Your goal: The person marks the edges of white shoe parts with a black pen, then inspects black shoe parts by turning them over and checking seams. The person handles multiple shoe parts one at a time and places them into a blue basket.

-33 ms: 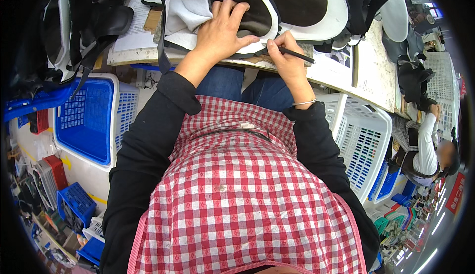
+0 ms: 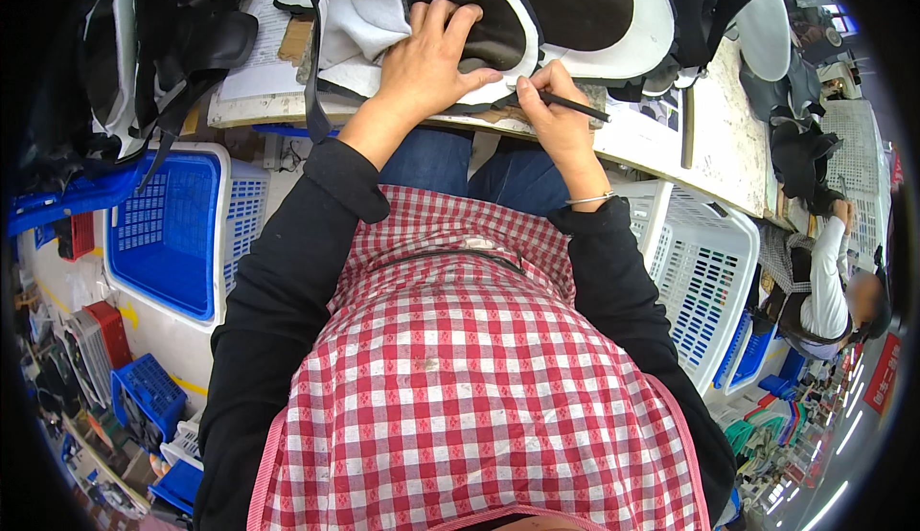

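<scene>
Head view: left hand [image 2: 436,57] spread flat on black-and-white fabric piece [image 2: 498,13] at bench [image 2: 661,143] front edge, right hand [image 2: 556,114] just beside pinching a pen [image 2: 572,104] pointing left toward it.

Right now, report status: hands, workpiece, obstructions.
Left hand flat on black-and-white piece, pinning it to bench. Right hand grips pen, tip at piece's edge. More cut pieces piled left; none between the hands.

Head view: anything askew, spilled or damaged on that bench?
Nothing stands out. The left hand lies flat on a black-and-white padded piece at the workbench edge; the right hand holds a dark pen-like tool against it. More such pieces are heaped around, untidy but not visibly damaged or spilled.
</scene>
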`<state>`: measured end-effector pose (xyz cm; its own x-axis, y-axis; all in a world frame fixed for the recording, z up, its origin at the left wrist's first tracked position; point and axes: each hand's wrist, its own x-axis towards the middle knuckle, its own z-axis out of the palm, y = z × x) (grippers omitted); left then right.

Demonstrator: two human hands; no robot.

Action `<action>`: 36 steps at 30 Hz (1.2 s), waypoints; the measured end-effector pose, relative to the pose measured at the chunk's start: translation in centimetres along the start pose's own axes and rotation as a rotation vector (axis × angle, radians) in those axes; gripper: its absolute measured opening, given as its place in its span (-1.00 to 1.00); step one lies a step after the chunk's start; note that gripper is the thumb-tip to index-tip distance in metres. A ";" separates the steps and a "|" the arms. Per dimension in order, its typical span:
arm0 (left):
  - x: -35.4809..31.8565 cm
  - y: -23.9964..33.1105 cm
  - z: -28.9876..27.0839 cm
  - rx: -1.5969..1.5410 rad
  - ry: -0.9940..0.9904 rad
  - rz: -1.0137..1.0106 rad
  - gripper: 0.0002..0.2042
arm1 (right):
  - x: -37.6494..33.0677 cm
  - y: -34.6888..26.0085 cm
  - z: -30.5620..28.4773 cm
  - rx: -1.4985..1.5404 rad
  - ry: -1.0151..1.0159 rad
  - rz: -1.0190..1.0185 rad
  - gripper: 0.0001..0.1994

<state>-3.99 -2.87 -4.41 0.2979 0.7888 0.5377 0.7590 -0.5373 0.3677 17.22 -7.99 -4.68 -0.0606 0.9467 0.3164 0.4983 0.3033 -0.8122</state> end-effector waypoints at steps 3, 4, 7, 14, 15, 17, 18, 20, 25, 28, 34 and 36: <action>0.0 0.1 0.0 0.002 0.001 -0.003 -0.23 | -0.1 0.0 0.0 0.040 0.013 -0.002 -0.77; 0.0 0.1 0.0 0.002 -0.010 -0.013 -0.23 | -0.1 0.0 0.1 0.039 0.012 -0.011 -0.76; -0.1 0.0 0.0 0.006 -0.003 -0.005 -0.23 | 0.0 0.1 0.1 0.027 0.045 -0.013 -0.75; 0.1 0.1 0.0 0.003 0.014 0.004 -0.24 | -0.6 0.1 -0.2 0.107 0.044 0.033 -0.77; 0.0 0.1 -0.1 -0.001 0.019 0.011 -0.23 | -0.6 0.0 -0.4 0.141 0.083 0.030 -0.77; -0.3 0.0 -0.4 -0.057 0.072 0.041 -0.34 | -0.8 -0.4 -0.7 0.307 0.182 -0.006 -0.83; -0.7 -0.1 -0.5 -0.072 0.097 0.066 -0.40 | -0.8 -0.7 -0.9 0.379 0.233 -0.183 -0.84; -1.8 -0.5 -0.7 -0.120 0.140 0.150 -0.51 | -0.2 -1.2 -1.2 0.132 0.364 -0.140 -0.78; -5.5 0.2 -2.1 -0.490 0.215 0.091 -0.70 | 0.3 -3.7 0.0 -0.210 0.136 -0.040 -0.74; -6.7 2.1 -6.7 -0.586 -0.083 0.019 -0.81 | -0.3 -6.2 1.1 -0.404 0.019 -0.280 -0.77; -6.5 -0.4 -23.6 -0.633 0.503 0.167 -0.86 | 2.1 -12.2 -2.4 -0.359 0.115 -0.759 -0.78; -5.0 -3.6 -23.8 -0.428 0.736 -0.277 -0.86 | 4.5 -13.5 -5.1 -0.364 0.140 -0.793 -0.80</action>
<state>-22.03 -11.99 9.58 -0.4228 0.5946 0.6838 0.4238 -0.5373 0.7292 14.67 -8.38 10.18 -0.4112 0.4428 0.7968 0.6002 0.7894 -0.1289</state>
